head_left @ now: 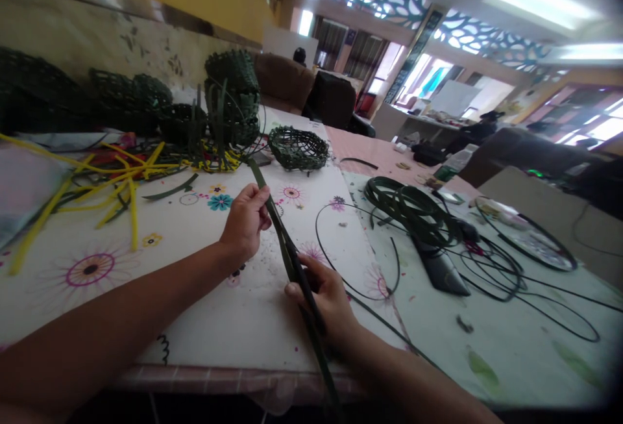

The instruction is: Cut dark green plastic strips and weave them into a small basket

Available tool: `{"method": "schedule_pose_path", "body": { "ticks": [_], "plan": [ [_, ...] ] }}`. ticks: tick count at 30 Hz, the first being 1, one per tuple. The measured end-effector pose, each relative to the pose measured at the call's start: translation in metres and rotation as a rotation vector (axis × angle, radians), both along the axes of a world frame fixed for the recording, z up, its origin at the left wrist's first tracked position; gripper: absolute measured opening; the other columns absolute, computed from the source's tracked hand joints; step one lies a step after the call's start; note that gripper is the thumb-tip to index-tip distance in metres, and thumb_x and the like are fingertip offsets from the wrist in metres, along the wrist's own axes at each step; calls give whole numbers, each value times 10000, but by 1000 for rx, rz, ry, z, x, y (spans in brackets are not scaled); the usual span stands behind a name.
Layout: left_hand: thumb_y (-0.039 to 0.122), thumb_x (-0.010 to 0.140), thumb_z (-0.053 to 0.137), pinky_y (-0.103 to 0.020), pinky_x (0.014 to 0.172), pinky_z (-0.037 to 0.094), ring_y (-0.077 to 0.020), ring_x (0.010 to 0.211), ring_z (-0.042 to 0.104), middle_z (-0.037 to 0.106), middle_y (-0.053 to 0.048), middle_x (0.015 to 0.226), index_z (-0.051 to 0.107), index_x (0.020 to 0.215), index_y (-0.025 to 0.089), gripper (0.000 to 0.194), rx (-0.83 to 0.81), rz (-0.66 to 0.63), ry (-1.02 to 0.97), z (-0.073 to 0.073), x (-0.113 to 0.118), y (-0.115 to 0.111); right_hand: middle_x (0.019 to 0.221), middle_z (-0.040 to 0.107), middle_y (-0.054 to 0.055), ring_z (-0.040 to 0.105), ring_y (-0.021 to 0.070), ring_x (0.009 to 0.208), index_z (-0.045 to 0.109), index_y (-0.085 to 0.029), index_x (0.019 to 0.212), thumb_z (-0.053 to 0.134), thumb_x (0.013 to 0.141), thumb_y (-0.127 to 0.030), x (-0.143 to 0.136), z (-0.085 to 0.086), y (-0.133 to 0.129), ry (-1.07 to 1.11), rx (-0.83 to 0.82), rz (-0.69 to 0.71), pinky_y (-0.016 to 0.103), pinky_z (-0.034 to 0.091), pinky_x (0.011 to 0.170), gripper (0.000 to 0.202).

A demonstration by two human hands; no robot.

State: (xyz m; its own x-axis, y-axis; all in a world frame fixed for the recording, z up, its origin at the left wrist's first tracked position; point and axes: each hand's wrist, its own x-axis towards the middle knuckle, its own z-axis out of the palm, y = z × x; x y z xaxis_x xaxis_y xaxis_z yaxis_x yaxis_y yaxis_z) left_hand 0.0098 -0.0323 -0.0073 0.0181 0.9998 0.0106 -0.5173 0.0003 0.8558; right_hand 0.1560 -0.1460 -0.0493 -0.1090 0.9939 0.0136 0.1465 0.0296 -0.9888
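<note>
Head view: we are sitting or standing at a long table covered in white, flower-printed cloth (195,307), with pale green and pink coverings spreading beyond it. Toward the back left, a tall pile of dark green woven plastic baskets (232,102) is standing near the wall, and bright yellow flat strips (134,216) are sprawling in front. On the right, a thick coil of dark green flat banding (411,206) is lying near a thin dark looping cord (398,268). Beyond our hands, a shallow, round, dark green openwork basket (298,149) is resting alone. Over the white cloth, we are holding a long, flat, dark green strip (259,174) slantwise, its near end running down past the table edge. Our left hand (247,216) is pinching it between thumb and curled fingers; our right hand (331,300) is gripping a slim, black, elongated object (306,287) against it, whose kind we cannot tell.
</note>
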Motion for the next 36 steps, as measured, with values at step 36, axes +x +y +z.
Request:
{"method": "schedule_pose_path", "body": {
  "ticks": [36],
  "plan": [
    [131, 909, 545, -168, 372, 242, -39, 361, 290, 362, 75, 472, 379, 652, 188, 311, 20, 58, 4, 10, -4, 1, 689, 384, -48, 340, 102, 639, 625, -167, 883, 734, 785, -364, -2, 7, -2, 73, 20, 72, 231, 275, 561, 246]
  ]
}}
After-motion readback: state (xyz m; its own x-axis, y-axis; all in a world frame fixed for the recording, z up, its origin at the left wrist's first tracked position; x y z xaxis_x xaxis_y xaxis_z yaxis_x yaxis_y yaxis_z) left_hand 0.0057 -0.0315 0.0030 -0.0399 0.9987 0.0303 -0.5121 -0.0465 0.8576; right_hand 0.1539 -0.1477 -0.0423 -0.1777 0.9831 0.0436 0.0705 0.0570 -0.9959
